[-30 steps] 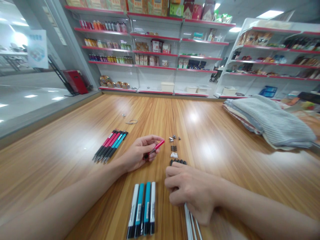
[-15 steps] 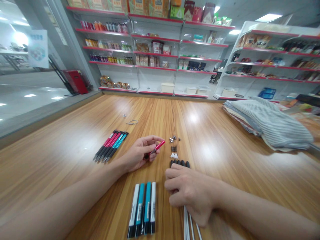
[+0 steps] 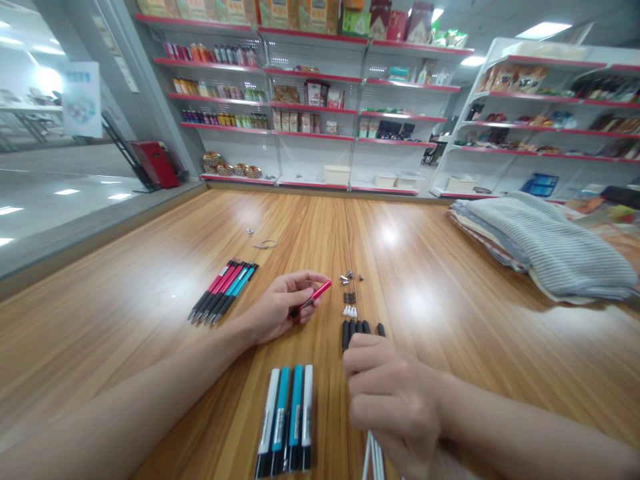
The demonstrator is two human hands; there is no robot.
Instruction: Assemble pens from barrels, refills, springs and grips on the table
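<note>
My left hand [image 3: 280, 307] is closed round a red pen barrel [image 3: 321, 291], which points up to the right. Curled over a row of black rubber grips [image 3: 352, 331] is my right hand [image 3: 393, 387]; its fingertips are hidden, so what they pinch does not show. Thin white refills [image 3: 373, 460] run out below that hand. Between the forearms lie white and blue pen barrels [image 3: 295, 407] with black ends. Above the grips are small white pieces [image 3: 349, 311], dark springs [image 3: 349, 297] and silver metal tips [image 3: 345, 280].
Red and blue pens [image 3: 223, 293] lie side by side on the left of the wooden table [image 3: 425, 267]. Behind them are a wire ring [image 3: 266, 245] and a small metal piece [image 3: 250, 231]. Folded cloths [image 3: 550, 240] lie at the right. Stocked shelves [image 3: 315, 80] stand beyond the table.
My right hand has shifted a little to the right and towards me, and a gap now shows in the row of black grips. My left hand keeps the red barrel almost still.
</note>
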